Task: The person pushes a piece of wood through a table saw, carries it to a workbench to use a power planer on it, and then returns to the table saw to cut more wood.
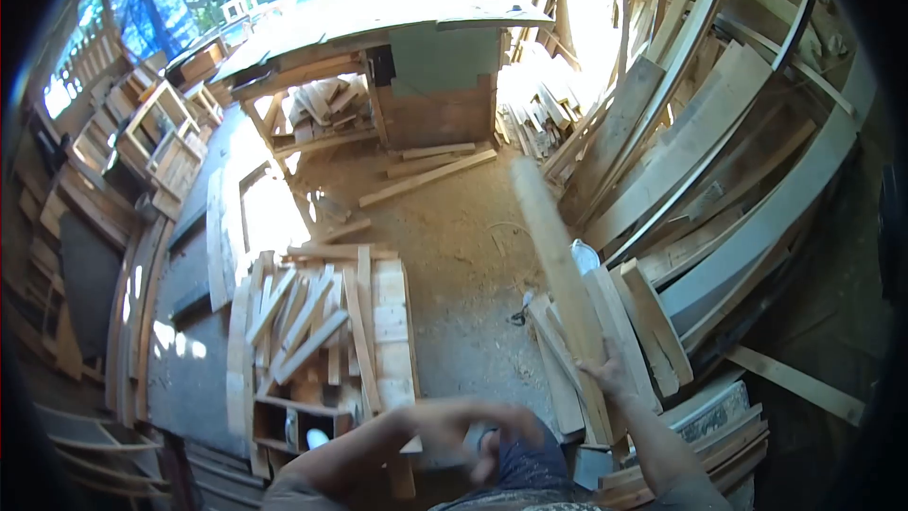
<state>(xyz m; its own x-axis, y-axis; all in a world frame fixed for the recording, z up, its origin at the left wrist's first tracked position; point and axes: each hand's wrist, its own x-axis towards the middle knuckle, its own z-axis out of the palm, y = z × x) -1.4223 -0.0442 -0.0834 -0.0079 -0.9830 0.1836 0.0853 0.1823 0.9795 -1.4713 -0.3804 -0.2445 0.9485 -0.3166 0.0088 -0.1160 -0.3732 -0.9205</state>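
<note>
My right hand (613, 378) grips the edge of a long wooden board (556, 251). The board stands tilted at my right, its lower end by my legs and its far end pointing forward, slightly blurred. My left hand (480, 424) hovers in front of my lap with nothing in it; its fingers are apart and a little smeared by motion. Beside the held board, shorter planks (619, 336) lean together on the right. Left of my legs, loose wooden strips (303, 326) lie piled on a wooden platform (395, 308).
Tall boards (695, 142) lean along the right side. Ahead stands a workbench (445, 114) with offcuts beneath it. Several strips (430, 177) lie on the dusty floor (463, 255) before it. Wooden frames (156, 128) are stacked at the left. An open wooden box (326, 409) sits near my left forearm.
</note>
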